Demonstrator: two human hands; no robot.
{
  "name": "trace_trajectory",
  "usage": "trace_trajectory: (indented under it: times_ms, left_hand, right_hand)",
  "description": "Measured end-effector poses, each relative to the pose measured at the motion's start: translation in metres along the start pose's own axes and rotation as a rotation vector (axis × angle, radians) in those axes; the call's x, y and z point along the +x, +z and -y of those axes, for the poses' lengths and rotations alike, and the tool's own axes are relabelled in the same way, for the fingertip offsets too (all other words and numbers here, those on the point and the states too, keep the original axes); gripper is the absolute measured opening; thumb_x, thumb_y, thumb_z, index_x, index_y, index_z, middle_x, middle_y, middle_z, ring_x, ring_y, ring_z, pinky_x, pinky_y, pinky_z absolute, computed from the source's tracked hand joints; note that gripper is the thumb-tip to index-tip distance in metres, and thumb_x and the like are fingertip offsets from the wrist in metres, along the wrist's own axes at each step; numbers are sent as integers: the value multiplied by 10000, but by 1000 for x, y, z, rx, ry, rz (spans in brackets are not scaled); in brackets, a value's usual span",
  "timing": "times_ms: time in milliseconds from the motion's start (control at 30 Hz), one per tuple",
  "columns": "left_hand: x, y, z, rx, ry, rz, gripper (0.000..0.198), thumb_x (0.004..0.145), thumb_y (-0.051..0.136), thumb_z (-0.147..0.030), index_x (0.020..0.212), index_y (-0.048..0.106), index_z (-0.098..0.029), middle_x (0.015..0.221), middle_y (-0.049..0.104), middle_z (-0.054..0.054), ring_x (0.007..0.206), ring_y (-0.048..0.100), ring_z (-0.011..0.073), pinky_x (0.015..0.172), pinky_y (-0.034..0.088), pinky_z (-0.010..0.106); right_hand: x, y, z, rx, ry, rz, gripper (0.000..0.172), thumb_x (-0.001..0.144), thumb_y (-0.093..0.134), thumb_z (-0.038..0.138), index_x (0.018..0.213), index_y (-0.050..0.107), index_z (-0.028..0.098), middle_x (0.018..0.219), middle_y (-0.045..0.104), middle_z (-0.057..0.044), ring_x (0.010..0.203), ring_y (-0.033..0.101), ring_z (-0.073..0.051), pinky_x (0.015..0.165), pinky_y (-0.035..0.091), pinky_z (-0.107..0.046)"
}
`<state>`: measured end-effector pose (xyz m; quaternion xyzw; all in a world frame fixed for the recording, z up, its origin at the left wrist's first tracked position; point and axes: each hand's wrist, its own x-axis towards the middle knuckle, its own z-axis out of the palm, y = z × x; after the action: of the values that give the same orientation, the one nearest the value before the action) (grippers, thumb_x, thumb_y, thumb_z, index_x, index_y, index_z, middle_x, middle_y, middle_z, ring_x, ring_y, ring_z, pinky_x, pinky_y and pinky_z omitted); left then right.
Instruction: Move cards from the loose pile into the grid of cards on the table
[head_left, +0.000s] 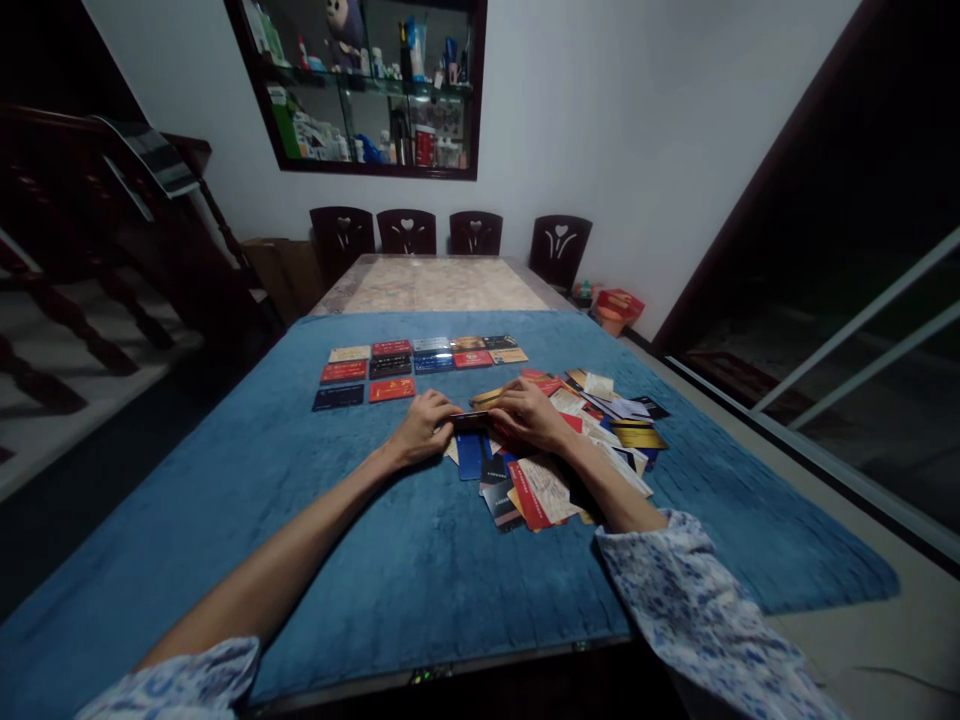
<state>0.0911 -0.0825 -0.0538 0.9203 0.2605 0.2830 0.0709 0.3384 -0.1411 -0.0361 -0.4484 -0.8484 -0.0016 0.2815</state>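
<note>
Between my two hands a dark card (472, 415) is held, tilted nearly edge-on to the camera. My left hand (426, 425) pinches its left end, and my right hand (525, 412) grips its right end. Below and to the right lies a loose pile of mixed cards; a blue card (470, 456), a red and white card (541, 490) and a gold card (639, 434) show in it. Farther left and back, several cards lie in rows, among them a dark blue card (337, 398) and a red card (391, 389). My right forearm covers part of the pile.
A blue cloth (360, 560) covers the near part of the table, with a patterned tabletop (442, 283) beyond it. Several dark chairs (406, 231) stand at the far end. A red bag (619, 304) is on the right past the table edge.
</note>
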Motion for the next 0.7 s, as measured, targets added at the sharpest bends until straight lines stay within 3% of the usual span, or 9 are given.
trace_trajectory:
  times_ms: [200,400,700]
  left_hand:
    - [3,0,5,-76,-48,-31,252,860,524,-97,983,734,-162,884,701,70,901,579,205,844,506,368]
    - [3,3,8,-118,-65,-67,225,867,533,-103,971,723,-164,890,708,70,901,592,203,823,525,359]
    - [4,6,12,-111,-104,-53,259,855,541,-102,1049,704,-153,968,712,78,937,616,204,863,526,353]
  right_hand:
    - [2,8,-2,-36,86,-30,274,992,517,307,1087,763,231,861,708,-85,876,515,-218,796,412,-345]
    - [4,17,-7,-55,122,7,201,950,590,304,1018,758,217,776,670,-61,837,485,-209,760,362,-318]
    - [6,18,-3,-51,200,18,169,928,612,285,1003,733,196,849,692,-69,870,521,-213,759,368,-310]
